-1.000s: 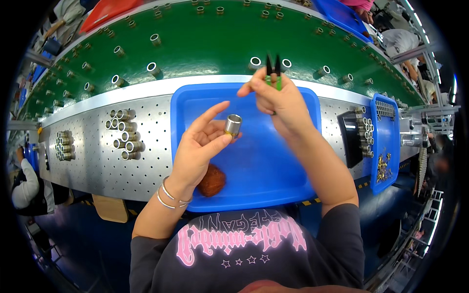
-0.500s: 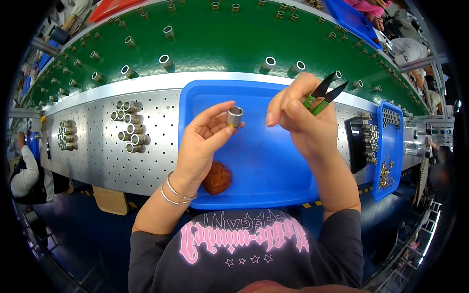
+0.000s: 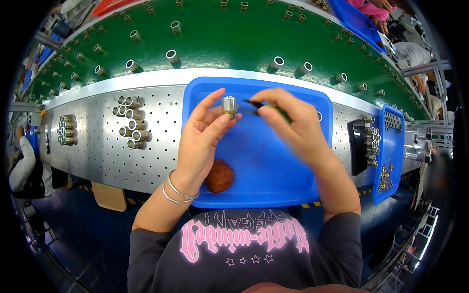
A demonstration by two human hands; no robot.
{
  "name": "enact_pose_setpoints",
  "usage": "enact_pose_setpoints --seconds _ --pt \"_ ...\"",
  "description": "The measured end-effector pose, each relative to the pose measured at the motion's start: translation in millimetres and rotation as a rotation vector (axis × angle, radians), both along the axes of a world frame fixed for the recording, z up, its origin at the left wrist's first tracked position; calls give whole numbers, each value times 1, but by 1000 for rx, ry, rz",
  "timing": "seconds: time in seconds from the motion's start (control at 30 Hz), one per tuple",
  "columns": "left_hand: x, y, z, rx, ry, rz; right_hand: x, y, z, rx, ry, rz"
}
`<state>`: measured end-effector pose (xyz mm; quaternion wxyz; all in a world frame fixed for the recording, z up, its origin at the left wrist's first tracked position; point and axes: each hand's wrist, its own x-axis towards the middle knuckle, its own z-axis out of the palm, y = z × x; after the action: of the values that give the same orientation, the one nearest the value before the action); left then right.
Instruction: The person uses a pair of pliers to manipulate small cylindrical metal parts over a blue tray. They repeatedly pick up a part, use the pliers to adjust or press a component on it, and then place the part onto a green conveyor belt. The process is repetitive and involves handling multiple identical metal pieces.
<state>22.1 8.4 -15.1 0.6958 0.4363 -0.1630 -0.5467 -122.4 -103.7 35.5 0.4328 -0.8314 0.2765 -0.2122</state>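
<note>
My left hand (image 3: pixel 198 134) holds a short metal sleeve (image 3: pixel 229 104) between thumb and fingers, over the blue tray (image 3: pixel 268 171). The sleeve is silvery, with a yellowish band low down. My right hand (image 3: pixel 295 124), partly smeared by motion, is closed on a pair of green-handled thread snips (image 3: pixel 255 103). Their dark blades point left at the sleeve, close beside it; whether they touch it I cannot tell. A reddish-brown ball of wiry scouring wool (image 3: pixel 220 176) lies in the tray, by my left wrist.
Metal sleeves (image 3: pixel 134 124) stand grouped on the perforated metal table (image 3: pixel 161 161) at left. Beyond, a green conveyor belt (image 3: pixel 220 39) carries several more. At right are a black flat device (image 3: pixel 358 146) and a blue tray (image 3: pixel 391 168) with small brass-coloured parts. Other people work around the edges.
My right hand has moved left, turning the snips' blades from pointing up and right toward the sleeve. In my left hand the sleeve has tilted. Sleeves on the belt have shifted slightly right.
</note>
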Motion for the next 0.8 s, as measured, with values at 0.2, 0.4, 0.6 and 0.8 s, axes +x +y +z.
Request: enact_pose_setpoints --seconds 0.2,0.4,0.6,0.8 --pt "-1 1 0 -16 10 10 0 4 -16 -245 -8 45" --pt "-2 1 1 -15 -31 15 1 5 -18 -269 -29 15" --pt "-2 3 1 -41 -75 10 1 5 -21 -302 -23 -22" --pt "-3 3 1 -46 -72 -3 0 4 -22 -308 -33 -22"
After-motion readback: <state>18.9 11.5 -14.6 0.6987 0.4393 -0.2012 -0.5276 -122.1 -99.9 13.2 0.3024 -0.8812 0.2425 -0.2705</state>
